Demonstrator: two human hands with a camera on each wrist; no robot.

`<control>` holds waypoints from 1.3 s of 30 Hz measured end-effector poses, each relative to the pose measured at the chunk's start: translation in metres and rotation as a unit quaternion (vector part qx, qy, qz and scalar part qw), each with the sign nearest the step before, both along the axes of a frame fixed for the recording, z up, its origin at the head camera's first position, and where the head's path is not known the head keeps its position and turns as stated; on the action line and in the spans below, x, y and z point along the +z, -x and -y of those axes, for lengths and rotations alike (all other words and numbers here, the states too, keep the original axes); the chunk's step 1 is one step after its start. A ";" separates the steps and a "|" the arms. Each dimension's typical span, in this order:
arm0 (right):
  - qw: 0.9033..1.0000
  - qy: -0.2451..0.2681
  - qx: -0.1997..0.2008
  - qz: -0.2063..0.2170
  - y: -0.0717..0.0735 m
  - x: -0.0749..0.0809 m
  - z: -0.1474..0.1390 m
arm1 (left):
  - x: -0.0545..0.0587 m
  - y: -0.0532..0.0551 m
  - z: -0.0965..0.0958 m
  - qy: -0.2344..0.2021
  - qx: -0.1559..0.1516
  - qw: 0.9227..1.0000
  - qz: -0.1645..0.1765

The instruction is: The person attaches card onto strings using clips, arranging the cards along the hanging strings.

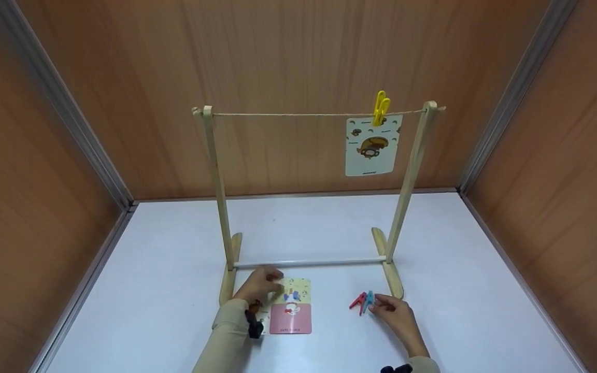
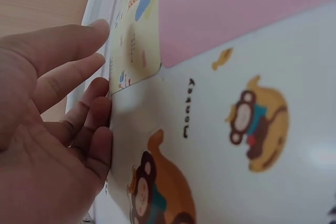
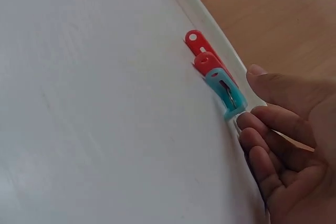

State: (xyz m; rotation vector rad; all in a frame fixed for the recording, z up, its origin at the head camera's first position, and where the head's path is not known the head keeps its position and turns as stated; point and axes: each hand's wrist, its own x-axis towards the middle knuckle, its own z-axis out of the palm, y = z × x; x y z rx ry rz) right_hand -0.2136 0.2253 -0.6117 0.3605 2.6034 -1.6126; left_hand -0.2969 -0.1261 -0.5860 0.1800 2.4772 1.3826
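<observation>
On the white table lie a pink card [image 1: 290, 324], a pale yellow card [image 1: 301, 287] and a white card with monkey pictures [image 2: 210, 111], edges close together. My left hand [image 1: 259, 285] is over the yellow and monkey cards, fingers loosely bent; in the left wrist view its fingertips are right at the cards, thumb and fingers apart. A red clothespin [image 3: 207, 56] and a light blue clothespin [image 3: 227, 90] lie side by side to the right. Beside the blue one is my right hand [image 1: 394, 313], fingertips close to it and thumb raised away in the right wrist view.
Behind the hands stands a wooden frame [image 1: 407, 191] with a string [image 1: 288, 114] across its top. A yellow clothespin [image 1: 380, 110] holds a white card [image 1: 371, 160] on the string's right part. A white bar [image 1: 309, 262] joins the frame's feet. Wood-grain panels [image 1: 298, 57] enclose the table.
</observation>
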 end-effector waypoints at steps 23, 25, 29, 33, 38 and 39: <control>0.997 -0.040 0.028 -0.056 -0.001 -0.006 0.008 | -0.004 0.001 0.003 0.016 0.000 0.999 0.030; 0.997 -0.042 0.030 -0.058 -0.001 -0.006 0.008 | -0.006 0.001 0.002 0.017 0.001 0.999 0.027; 0.996 -0.047 0.035 -0.065 -0.001 -0.008 0.008 | -0.008 0.002 0.002 0.021 -0.003 1.000 0.016; 0.995 -0.056 0.035 -0.075 -0.001 -0.009 0.009 | -0.009 0.003 0.001 0.027 -0.012 1.000 0.002; 0.994 -0.060 0.038 -0.078 -0.001 -0.009 0.009 | -0.009 0.004 0.000 0.039 -0.013 0.999 -0.003; 0.994 -0.060 0.040 -0.079 -0.001 -0.009 0.009 | -0.010 0.004 0.000 0.042 -0.012 0.999 -0.001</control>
